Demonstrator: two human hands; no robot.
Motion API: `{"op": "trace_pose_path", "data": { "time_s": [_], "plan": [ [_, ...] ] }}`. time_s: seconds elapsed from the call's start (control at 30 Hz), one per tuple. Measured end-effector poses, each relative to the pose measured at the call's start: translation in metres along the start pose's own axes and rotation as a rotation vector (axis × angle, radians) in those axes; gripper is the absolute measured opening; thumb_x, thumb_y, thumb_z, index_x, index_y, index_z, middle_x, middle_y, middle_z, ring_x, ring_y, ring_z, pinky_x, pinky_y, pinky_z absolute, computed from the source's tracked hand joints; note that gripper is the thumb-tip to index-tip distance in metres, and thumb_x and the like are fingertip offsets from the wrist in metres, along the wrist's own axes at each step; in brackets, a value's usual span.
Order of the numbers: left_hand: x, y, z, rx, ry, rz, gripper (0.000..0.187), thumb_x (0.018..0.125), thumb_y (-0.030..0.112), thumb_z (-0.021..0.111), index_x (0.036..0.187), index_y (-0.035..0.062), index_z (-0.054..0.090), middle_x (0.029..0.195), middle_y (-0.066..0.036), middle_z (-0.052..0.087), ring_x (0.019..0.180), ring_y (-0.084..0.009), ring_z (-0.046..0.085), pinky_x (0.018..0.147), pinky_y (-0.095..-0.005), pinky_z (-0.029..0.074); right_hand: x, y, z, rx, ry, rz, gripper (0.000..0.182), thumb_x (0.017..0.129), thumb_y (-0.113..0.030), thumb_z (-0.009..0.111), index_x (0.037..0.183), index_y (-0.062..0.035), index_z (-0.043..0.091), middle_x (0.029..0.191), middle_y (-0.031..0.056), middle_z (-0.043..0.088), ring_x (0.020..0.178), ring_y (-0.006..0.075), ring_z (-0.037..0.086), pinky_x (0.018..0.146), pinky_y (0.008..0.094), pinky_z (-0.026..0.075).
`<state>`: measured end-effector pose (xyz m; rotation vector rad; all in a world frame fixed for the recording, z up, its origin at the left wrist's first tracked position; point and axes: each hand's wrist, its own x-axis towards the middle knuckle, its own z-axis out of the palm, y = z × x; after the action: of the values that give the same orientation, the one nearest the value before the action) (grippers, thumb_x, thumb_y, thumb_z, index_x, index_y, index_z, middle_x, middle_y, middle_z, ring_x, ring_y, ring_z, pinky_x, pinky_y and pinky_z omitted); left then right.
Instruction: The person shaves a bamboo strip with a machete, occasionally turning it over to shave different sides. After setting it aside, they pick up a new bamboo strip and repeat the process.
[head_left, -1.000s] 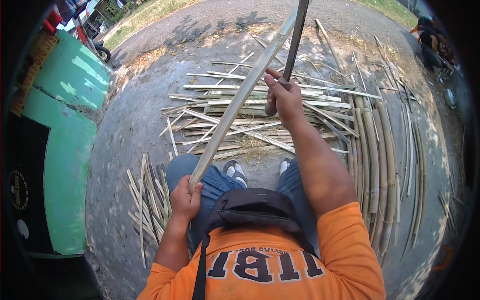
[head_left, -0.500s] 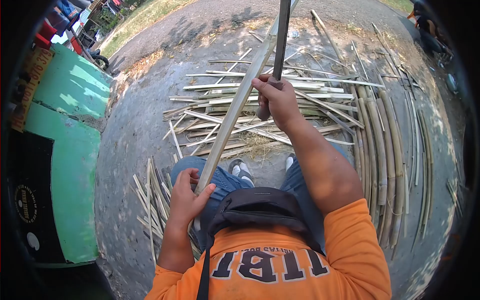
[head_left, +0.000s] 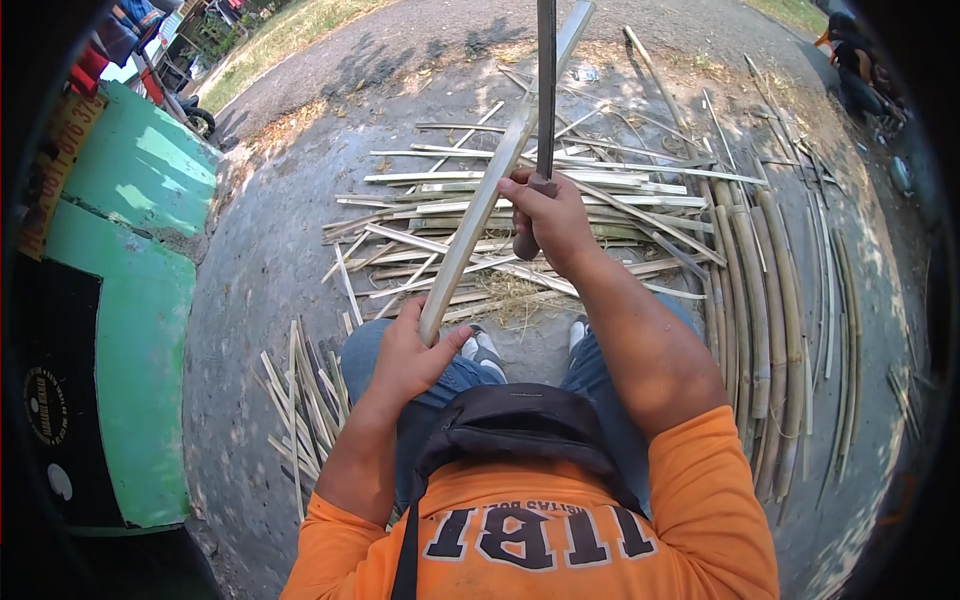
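Observation:
My left hand is closed round the lower end of a long split bamboo strip, just above my left knee. The strip slants up and away to the right, its far end near the top of the view. In my right hand I grip a machete by its brown handle. Its dark, narrow blade points almost straight up and overlaps the upper part of the strip. The thumb of this hand lies right at the strip's edge.
Past my feet lies a pile of split bamboo strips. Bamboo poles lie on the right, and a bundle of thin strips by my left leg. A green wall stands at the left; a person sits far right.
My left hand has moved up and forward with the bamboo strip, whose far end now shows. The machete has shifted slightly left, its blade more upright.

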<state>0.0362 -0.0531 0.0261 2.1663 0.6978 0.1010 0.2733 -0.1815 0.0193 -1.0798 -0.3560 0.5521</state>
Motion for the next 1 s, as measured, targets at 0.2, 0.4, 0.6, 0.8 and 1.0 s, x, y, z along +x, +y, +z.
{"op": "trace_pose_path", "data": {
  "time_s": [0.2,0.4,0.6,0.8,1.0],
  "plan": [
    [0.007,-0.016,-0.016,-0.221,-0.097,-0.063,0.039,0.094,0.039,0.080,0.095,0.0031,0.066,0.073,0.002,0.059,0.065,-0.0076,0.050,0.058,-0.0277,0.041,-0.004,0.004,0.004,-0.194,-0.008,-0.035,0.026,0.094,-0.024,0.078,0.103,-0.0020,0.068,0.068,-0.0032,0.059,0.057,0.0058,0.050,0.054,0.0262,0.040],
    [0.012,-0.032,-0.038,-0.259,-0.053,-0.084,0.034,0.094,0.035,0.080,0.088,0.0062,0.064,0.071,0.006,0.053,0.066,-0.0063,0.044,0.059,-0.0268,0.037,-0.001,0.008,-0.002,-0.701,-0.044,-0.121,0.031,0.090,-0.032,0.078,0.089,-0.0028,0.068,0.072,0.0097,0.068,0.067,0.0243,0.064,0.065,0.0392,0.050],
    [0.019,-0.050,-0.039,-0.282,-0.085,-0.234,0.025,0.093,0.026,0.081,0.092,0.0115,0.061,0.070,0.008,0.050,0.062,-0.0031,0.043,0.055,-0.0239,0.033,-0.019,0.009,0.021,-1.200,-0.238,-0.154,0.025,0.089,-0.032,0.069,0.094,-0.0078,0.071,0.086,0.0196,0.073,0.085,0.0429,0.070,0.077,0.0528,0.055],
    [0.025,-0.068,-0.038,-0.254,-0.071,-0.199,0.025,0.082,0.015,0.081,0.092,0.0086,0.059,0.071,0.004,0.052,0.063,-0.0075,0.047,0.056,-0.0278,0.037,-0.033,0.036,0.042,-1.423,-0.466,-0.202,0.015,0.082,-0.025,0.068,0.093,-0.0140,0.071,0.083,0.0147,0.074,0.084,0.0378,0.073,0.076,0.0510,0.057],
    [0.015,-0.065,-0.027,-0.014,0.053,-0.048,0.031,0.077,0.016,0.081,0.095,0.0042,0.058,0.071,0.002,0.053,0.064,-0.0093,0.049,0.058,-0.0298,0.041,-0.018,0.047,0.042,-1.562,-0.422,-0.193,0.018,0.082,-0.025,0.067,0.092,-0.0117,0.072,0.084,0.0165,0.073,0.084,0.0378,0.073,0.077,0.0505,0.057]
  ]
}}
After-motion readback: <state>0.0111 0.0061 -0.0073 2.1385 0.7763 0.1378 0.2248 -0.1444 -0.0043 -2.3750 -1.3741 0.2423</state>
